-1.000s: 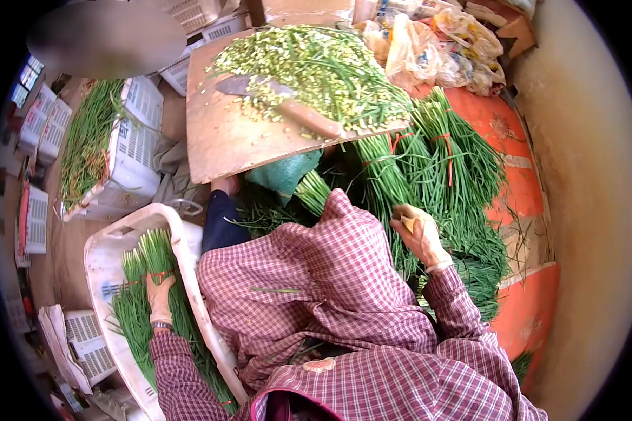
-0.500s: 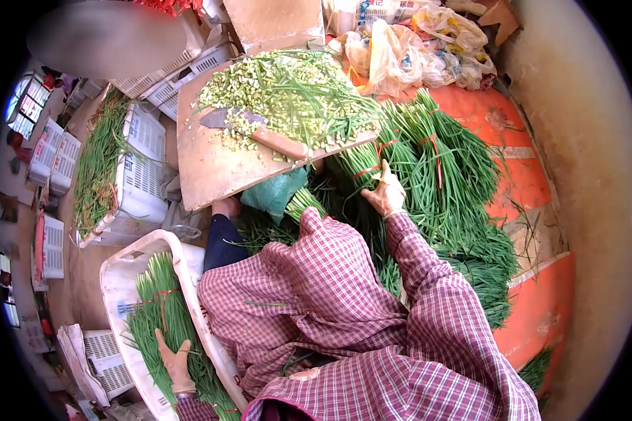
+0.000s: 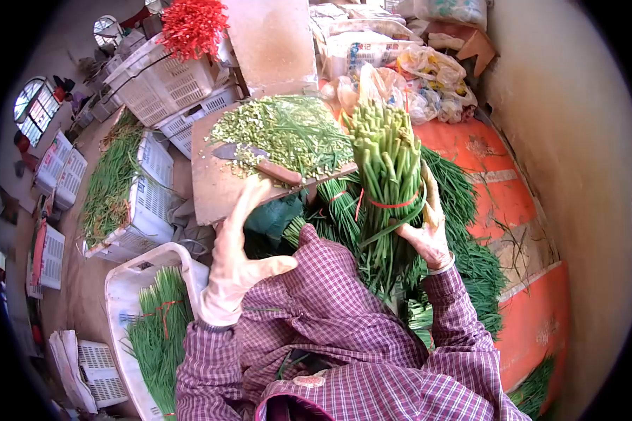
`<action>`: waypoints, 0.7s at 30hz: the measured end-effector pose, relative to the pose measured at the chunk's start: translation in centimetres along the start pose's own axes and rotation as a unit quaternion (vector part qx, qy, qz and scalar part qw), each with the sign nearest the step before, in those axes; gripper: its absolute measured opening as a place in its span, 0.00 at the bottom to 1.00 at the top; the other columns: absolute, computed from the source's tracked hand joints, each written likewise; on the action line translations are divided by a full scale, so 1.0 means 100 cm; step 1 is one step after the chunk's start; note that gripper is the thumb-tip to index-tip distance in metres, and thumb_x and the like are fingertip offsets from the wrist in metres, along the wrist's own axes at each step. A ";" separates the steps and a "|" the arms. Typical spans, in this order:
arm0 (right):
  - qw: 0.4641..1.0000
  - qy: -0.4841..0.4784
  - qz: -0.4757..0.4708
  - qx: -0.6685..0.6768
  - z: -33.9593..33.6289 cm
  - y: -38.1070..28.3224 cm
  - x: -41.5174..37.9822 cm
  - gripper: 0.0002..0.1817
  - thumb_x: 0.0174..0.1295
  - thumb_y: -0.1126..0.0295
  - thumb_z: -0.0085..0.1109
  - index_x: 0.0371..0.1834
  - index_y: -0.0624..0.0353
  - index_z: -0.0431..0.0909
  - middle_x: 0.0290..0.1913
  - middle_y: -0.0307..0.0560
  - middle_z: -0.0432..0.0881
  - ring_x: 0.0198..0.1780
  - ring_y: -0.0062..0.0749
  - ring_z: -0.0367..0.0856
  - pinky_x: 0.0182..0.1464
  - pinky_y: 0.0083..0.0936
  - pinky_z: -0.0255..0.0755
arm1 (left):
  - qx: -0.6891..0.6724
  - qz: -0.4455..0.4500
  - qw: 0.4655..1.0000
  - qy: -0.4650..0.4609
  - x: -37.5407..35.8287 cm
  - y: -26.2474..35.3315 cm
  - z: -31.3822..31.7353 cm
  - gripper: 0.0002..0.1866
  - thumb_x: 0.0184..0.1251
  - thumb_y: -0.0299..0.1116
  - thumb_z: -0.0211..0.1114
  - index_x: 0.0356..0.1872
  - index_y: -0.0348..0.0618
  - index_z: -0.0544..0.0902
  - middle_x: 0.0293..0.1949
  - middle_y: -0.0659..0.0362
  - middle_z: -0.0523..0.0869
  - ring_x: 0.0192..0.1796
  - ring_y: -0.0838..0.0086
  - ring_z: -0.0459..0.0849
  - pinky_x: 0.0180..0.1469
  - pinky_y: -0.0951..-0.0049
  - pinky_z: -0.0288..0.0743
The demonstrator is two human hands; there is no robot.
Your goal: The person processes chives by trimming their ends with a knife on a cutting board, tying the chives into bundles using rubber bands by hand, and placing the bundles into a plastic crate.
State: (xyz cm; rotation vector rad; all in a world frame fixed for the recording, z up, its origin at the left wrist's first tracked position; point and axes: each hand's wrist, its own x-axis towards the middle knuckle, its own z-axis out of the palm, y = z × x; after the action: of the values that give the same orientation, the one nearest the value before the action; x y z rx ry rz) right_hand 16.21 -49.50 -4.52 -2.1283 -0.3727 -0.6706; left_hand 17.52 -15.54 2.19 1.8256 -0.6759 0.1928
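My right hand [image 3: 432, 235] is wrapped round a thick bunch of garlic chives [image 3: 390, 168], tied with a red band and held upright, pale cut ends up. Over my lap, my gloved left hand [image 3: 235, 270] is raised with thumb and fingers apart and nothing in it. Just beyond it is a wooden board [image 3: 214, 189] heaped with chopped stalk ends [image 3: 288, 130]. A knife [image 3: 277, 172] with a wooden handle lies on the board. More chive bunches [image 3: 474, 259] are piled to the right, beside my right forearm.
At my left stands a white basket [image 3: 112, 302] with banded chives [image 3: 163, 330] inside. Farther left, loose greens [image 3: 112, 182] lie on white crates [image 3: 151, 175]. Red bands [image 3: 193, 28] hang at the back. Plastic bags [image 3: 428, 77] lie by the wall, near an orange sheet [image 3: 534, 309].
My right hand has lifted a bunch of chives from the pile beside the board. My left hand has left the chives in the basket and come up over my lap.
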 end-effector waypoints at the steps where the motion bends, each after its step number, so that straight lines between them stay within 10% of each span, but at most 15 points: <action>1: 0.999 0.014 -0.040 0.021 0.006 -0.021 0.020 0.49 0.47 0.65 0.75 0.75 0.68 0.64 0.81 0.61 0.54 0.81 0.53 0.55 0.80 0.43 0.53 | -0.016 0.017 0.999 -0.026 0.018 0.007 0.007 0.71 0.38 0.54 0.88 0.81 0.38 0.52 0.75 0.48 0.68 0.76 0.62 0.67 0.77 0.59 0.58; 3: 0.996 0.046 -0.070 0.039 0.023 -0.068 0.049 0.50 0.46 0.66 0.75 0.75 0.70 0.62 0.80 0.64 0.56 0.81 0.54 0.57 0.79 0.43 0.55 | 0.026 0.103 0.994 -0.030 0.044 0.008 0.008 0.74 0.35 0.54 0.89 0.82 0.42 0.49 0.77 0.51 0.65 0.77 0.63 0.65 0.76 0.59 0.61; 8: 0.975 0.082 -0.182 0.095 0.083 -0.160 0.090 0.52 0.44 0.71 0.72 0.78 0.68 0.59 0.66 0.65 0.73 0.66 0.57 0.74 0.69 0.41 0.69 | -0.249 0.002 0.968 0.024 0.063 0.019 -0.037 0.62 0.36 0.49 0.91 0.74 0.39 0.64 0.69 0.57 0.73 0.57 0.72 0.76 0.61 0.68 0.74; 10: 0.977 0.046 -0.164 0.129 0.108 -0.184 0.092 0.54 0.45 0.72 0.74 0.79 0.65 0.57 0.61 0.63 0.74 0.61 0.57 0.76 0.65 0.41 0.71 | -0.381 -0.111 0.916 0.058 0.050 -0.052 -0.083 0.31 0.62 0.44 0.75 0.59 0.40 0.71 0.54 0.59 0.78 0.54 0.71 0.77 0.60 0.68 0.73; 12: 0.964 0.028 -0.183 0.193 0.135 -0.197 0.089 0.58 0.44 0.69 0.80 0.80 0.65 0.54 0.62 0.62 0.74 0.62 0.58 0.75 0.65 0.40 0.71 | -0.310 -0.029 0.950 0.013 0.031 -0.096 -0.125 0.22 0.73 0.43 0.62 0.57 0.39 0.71 0.55 0.59 0.77 0.54 0.70 0.78 0.60 0.67 0.75; 15: 0.947 -0.064 -0.175 0.261 0.169 -0.186 0.062 0.57 0.50 0.63 0.81 0.81 0.63 0.53 0.62 0.61 0.75 0.62 0.53 0.76 0.63 0.38 0.72 | -0.369 -0.061 0.907 0.194 -0.011 0.008 -0.130 0.32 0.62 0.28 0.69 0.68 0.32 0.70 0.54 0.53 0.85 0.49 0.68 0.87 0.54 0.68 0.86; 19: 0.864 -0.472 -0.173 0.022 0.164 -0.137 0.032 0.39 0.56 0.48 0.74 0.70 0.53 0.74 0.51 0.52 0.85 0.53 0.45 0.84 0.53 0.39 0.78 | -0.274 -0.076 0.953 0.102 -0.038 -0.034 -0.209 0.40 0.53 0.30 0.78 0.68 0.33 0.71 0.59 0.51 0.83 0.54 0.64 0.85 0.54 0.61 0.86; 21: 0.848 -0.496 -0.165 -0.086 0.132 -0.147 0.040 0.31 0.59 0.45 0.70 0.59 0.54 0.84 0.48 0.48 0.88 0.45 0.43 0.87 0.48 0.37 0.80 | -0.210 -0.062 0.972 0.084 -0.047 -0.056 -0.231 0.40 0.57 0.31 0.78 0.71 0.37 0.69 0.62 0.56 0.81 0.58 0.71 0.82 0.58 0.65 0.83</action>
State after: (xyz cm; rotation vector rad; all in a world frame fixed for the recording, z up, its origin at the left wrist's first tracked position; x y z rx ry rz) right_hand 16.74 -30.02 0.77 -2.4636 -1.2916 0.3165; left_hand 21.15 8.34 3.90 1.4200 -0.4412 0.1083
